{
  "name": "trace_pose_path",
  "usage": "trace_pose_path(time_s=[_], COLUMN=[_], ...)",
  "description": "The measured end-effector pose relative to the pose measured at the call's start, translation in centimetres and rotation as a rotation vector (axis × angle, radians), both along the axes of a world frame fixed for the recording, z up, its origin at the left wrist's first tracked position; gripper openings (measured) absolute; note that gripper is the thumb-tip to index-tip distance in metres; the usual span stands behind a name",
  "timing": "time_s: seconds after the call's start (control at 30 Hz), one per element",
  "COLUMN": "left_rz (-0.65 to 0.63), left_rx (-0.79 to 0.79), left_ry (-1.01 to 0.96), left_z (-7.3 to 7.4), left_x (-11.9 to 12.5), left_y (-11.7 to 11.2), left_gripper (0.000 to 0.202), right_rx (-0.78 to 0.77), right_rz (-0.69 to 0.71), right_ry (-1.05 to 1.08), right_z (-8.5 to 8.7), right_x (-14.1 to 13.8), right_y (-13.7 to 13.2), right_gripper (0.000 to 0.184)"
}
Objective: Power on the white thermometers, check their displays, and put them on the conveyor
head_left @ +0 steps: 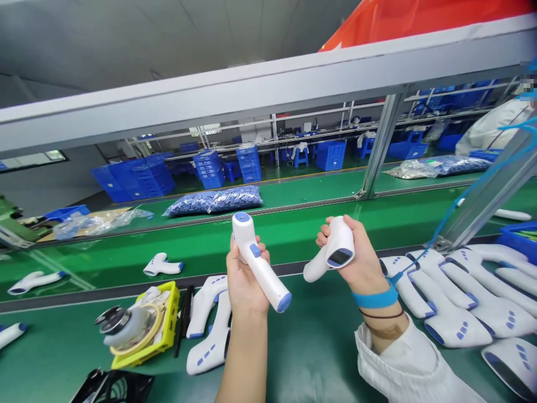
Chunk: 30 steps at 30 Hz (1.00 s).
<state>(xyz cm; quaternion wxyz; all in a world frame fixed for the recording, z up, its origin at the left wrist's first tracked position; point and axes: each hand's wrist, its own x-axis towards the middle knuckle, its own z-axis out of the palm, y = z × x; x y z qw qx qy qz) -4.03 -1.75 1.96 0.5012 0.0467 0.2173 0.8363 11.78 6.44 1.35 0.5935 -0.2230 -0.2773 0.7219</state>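
Note:
My left hand [243,277] is closed round a white thermometer gun [258,260] with blue trim, held upright with its blue-tipped handle pointing down to the right. My right hand [361,257] grips a second white thermometer gun [333,249], its dark screen facing me. A blue strap [375,298] circles my right wrist, with a blue coiled cord running up to the right. Both hands hover over the green work surface [310,347].
Several white thermometer guns [457,296] lie heaped at the right; two more [207,324] lie left of my left arm. A yellow tray [168,330] with tape rolls sits at the lower left. Single guns [161,265] lie on the green conveyor. Bags of blue parts [213,200] lie behind.

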Motion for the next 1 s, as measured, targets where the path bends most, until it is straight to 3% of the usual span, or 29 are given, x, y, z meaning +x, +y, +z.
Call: trace_pose_path(time_s=[0.13,0.2,0.27,0.4,0.47,0.57,0.67,0.73,0.8,0.9,1.0], left_rz=[0.445,0.552,0.492,0.167,0.125,0.144,-0.025,-0.145,-0.207,-0.247,-0.261], left_rx=[-0.015,-0.056,-0.108,-0.228,-0.308,-0.369,-0.302,-0.257,-0.227,-0.173,-0.131], left_ry=[0.659,0.888,1.033,1.221,1.356,1.512,1.192,0.912,0.769,0.622,0.442], left_z=[-2.2,-2.9,-3.1,-3.0,-3.1,-3.6,-4.3,-4.6,-4.7,-4.2,-3.6], left_x=[1.7,2.0,1.9,1.3,0.9,0.5,0.0,-0.3,-0.6,-0.6,-0.5], left_y=[0.6,0.6,0.5,0.6,0.8,1.3,1.9,2.2,2.4,2.4,2.5], left_gripper=[0.031,0.033,0.038,0.065,0.075,0.062,0.048,0.049,0.047,0.043,0.039], right_rx=[0.043,0.050,0.055,0.039,0.032,0.091,0.290,0.464,0.568,0.577,0.572], right_rz=[-0.055,-0.066,-0.067,-0.097,-0.121,-0.136,-0.046,0.128,0.330,0.505,0.470], right_ry=[-0.011,-0.017,-0.031,-0.070,-0.079,-0.164,-0.578,-1.004,-1.305,-1.437,-1.517], right_z=[0.6,0.7,0.5,0.2,0.4,0.6,-0.1,-1.5,-3.5,-6.8,-8.5], right_x=[0.5,0.7,0.8,0.8,0.9,1.4,2.1,2.2,1.7,0.2,-1.2], right_y=[-0.6,-0.7,-0.7,-0.5,-0.4,-0.3,0.4,1.3,2.3,3.4,3.5], right_gripper=[0.022,0.023,0.025,0.029,0.030,0.031,0.027,0.023,0.016,0.009,0.012])
